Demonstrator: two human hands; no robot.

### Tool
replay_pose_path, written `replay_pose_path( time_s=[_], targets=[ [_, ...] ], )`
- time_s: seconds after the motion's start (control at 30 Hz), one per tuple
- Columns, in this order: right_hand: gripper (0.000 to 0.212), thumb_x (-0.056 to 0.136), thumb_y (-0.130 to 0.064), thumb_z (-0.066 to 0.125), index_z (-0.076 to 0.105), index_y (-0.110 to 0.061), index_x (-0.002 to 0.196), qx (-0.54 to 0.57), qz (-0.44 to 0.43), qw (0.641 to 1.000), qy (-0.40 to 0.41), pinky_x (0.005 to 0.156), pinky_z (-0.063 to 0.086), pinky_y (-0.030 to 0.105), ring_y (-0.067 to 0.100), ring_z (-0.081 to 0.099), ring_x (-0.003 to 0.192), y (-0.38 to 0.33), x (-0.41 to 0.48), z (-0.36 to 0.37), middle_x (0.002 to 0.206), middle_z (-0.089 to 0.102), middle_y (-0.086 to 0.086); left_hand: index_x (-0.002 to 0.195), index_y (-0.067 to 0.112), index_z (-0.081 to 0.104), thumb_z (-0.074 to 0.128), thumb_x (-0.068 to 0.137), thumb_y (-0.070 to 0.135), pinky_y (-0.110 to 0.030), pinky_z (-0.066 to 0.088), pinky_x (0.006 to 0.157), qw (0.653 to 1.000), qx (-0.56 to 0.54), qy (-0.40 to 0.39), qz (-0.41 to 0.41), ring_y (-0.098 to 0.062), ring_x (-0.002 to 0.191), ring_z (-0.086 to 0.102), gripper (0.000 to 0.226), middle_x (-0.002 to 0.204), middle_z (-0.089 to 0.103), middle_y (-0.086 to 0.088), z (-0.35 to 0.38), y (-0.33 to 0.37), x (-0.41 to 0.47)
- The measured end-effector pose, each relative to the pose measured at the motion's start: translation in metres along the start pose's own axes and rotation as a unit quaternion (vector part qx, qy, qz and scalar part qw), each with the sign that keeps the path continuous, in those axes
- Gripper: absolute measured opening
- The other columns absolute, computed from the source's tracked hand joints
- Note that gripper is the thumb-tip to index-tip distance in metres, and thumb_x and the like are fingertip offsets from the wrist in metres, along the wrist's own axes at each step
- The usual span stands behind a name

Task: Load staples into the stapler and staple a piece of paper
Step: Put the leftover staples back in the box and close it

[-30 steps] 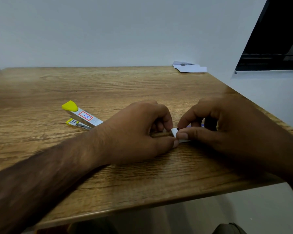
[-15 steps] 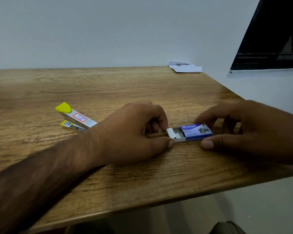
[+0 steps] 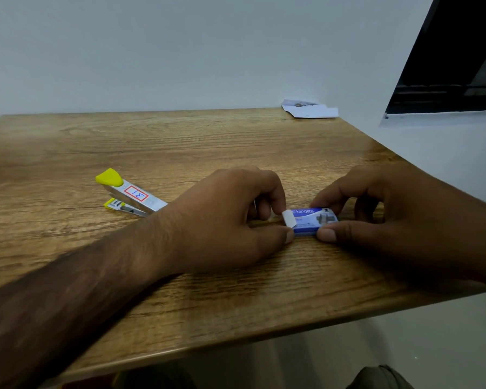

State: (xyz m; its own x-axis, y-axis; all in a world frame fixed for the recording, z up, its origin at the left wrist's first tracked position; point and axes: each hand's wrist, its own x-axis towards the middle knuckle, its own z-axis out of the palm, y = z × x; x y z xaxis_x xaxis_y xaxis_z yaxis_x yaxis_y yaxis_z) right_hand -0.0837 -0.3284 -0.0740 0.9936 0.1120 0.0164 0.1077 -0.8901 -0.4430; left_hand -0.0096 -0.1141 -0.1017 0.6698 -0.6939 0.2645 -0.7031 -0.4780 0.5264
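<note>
A: Where is the box [image 3: 312,220]?

B: Flat on the counter [image 3: 208,141], between the two hands. The right hand [image 3: 399,217] pins it, thumb on the near edge and fingers on the far edge. The left hand [image 3: 227,220] meets its left end, where thumb and forefinger pinch the white flap [image 3: 288,219] that stands up there.

A: So both grips are closed?

B: Yes, the right narrow around the box, the left tight on the flap.

A: And the stapler [image 3: 129,195]?

B: Well to the left, touched by neither hand, its yellow tip pointing away (the rear end is hidden behind the left wrist).

A: Any writing?

B: "kangaro" in white on the blue lid, beside a small picture of staples. The stapler carries a white sticker with a red frame and a blue "3".

A: The paper [image 3: 310,109]?

B: White, folded, at the far right corner of the counter. Dark marks on it are too small to read. The box's inside is not visible.
</note>
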Motion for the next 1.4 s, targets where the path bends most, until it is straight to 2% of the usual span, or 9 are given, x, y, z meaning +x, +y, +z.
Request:
replay_pose_path(
  time_s=[0.1,0.27,0.47,0.63,0.77,0.87,1.0,1.17,1.4],
  targets=[
    [0.058,0.045,-0.086,0.042,0.064,-0.061,0.092,0.002,-0.001,1.0,-0.001,0.067,0.059,0.038,0.0,0.06,0.082,0.0,0.0,0.0,0.09,0.068,-0.027,0.089,0.029,0.069,0.071,0.079,0.051,-0.027,0.051,0.063,1.0,-0.016,0.002,-0.013,-0.007,0.073,0.061,0.024,0.081,0.066,0.009,0.0,0.001,0.001],
    [0.057,0.047,-0.088,0.045,0.065,-0.063,0.094,-0.001,0.002,1.0,-0.005,0.066,0.058,0.037,-0.004,0.059,0.087,0.004,-0.002,-0.003,0.104,0.061,-0.041,0.087,0.028,0.069,0.07,0.083,0.043,-0.029,0.05,0.063,1.0,-0.018,0.001,-0.02,-0.006,0.07,0.059,0.016,0.078,0.066,0.009,0.003,0.001,0.002],
    [0.063,0.049,-0.09,0.048,0.057,-0.07,0.109,-0.005,0.007,1.0,0.011,0.066,0.059,0.042,-0.001,0.063,0.084,0.014,-0.008,-0.009,0.104,0.064,-0.038,0.084,0.028,0.067,0.07,0.083,0.043,-0.026,0.047,0.066,1.0,0.001,0.004,-0.014,-0.005,0.073,0.058,0.016,0.079,0.063,0.008,0.006,0.002,0.003],
    [0.065,0.048,-0.091,0.047,0.058,-0.069,0.108,0.007,0.009,1.0,0.011,0.067,0.059,0.041,-0.001,0.064,0.083,0.015,-0.008,-0.007,0.101,0.066,-0.034,0.092,0.031,0.068,0.074,0.083,0.029,-0.029,0.051,0.068,0.999,-0.041,0.003,-0.023,-0.006,0.073,0.058,0.012,0.082,0.062,0.011,0.005,-0.001,0.001],
    [0.065,0.046,-0.089,0.049,0.063,-0.066,0.105,0.018,0.009,1.0,0.013,0.067,0.06,0.042,0.0,0.065,0.081,0.015,-0.007,-0.007,0.099,0.067,-0.033,0.103,0.036,0.065,0.079,0.078,0.043,-0.026,0.05,0.066,0.999,-0.041,0.016,0.004,-0.008,0.075,0.056,0.029,0.088,0.061,0.015,0.005,0.001,-0.003],
    [0.062,0.047,-0.089,0.049,0.066,-0.063,0.101,0.023,0.0,1.0,0.012,0.065,0.059,0.041,0.001,0.064,0.081,0.014,-0.007,-0.006,0.1,0.066,-0.036,0.099,0.037,0.068,0.079,0.078,0.046,-0.022,0.045,0.061,0.999,-0.026,0.027,-0.001,-0.006,0.068,0.055,0.025,0.075,0.058,0.011,0.007,0.005,-0.002],
    [0.057,0.049,-0.087,0.05,0.069,-0.059,0.094,0.021,-0.002,1.0,0.018,0.064,0.058,0.041,0.001,0.062,0.082,0.014,-0.006,-0.004,0.101,0.064,-0.04,0.089,0.034,0.074,0.082,0.077,0.04,-0.029,0.049,0.062,0.998,-0.043,0.041,-0.014,-0.007,0.061,0.055,0.016,0.068,0.063,0.005,0.008,0.006,0.0],
    [0.057,0.048,-0.085,0.054,0.069,-0.061,0.098,0.033,-0.009,0.999,0.025,0.064,0.059,0.039,0.002,0.064,0.081,0.018,-0.007,-0.004,0.099,0.066,-0.037,0.084,0.031,0.079,0.083,0.075,0.039,-0.039,0.056,0.073,0.997,-0.053,0.045,-0.021,-0.016,0.073,0.067,0.013,0.083,0.076,-0.001,0.007,0.008,0.0],
    [0.055,0.05,-0.082,0.057,0.064,-0.066,0.103,0.047,-0.013,0.998,0.033,0.063,0.054,0.03,-0.001,0.065,0.083,0.022,-0.008,-0.005,0.098,0.068,-0.034,0.085,0.03,0.081,0.083,0.076,0.039,-0.041,0.056,0.077,0.997,-0.058,0.041,-0.013,-0.016,0.082,0.07,0.013,0.09,0.077,0.002,0.007,0.008,0.001]
  ],
)
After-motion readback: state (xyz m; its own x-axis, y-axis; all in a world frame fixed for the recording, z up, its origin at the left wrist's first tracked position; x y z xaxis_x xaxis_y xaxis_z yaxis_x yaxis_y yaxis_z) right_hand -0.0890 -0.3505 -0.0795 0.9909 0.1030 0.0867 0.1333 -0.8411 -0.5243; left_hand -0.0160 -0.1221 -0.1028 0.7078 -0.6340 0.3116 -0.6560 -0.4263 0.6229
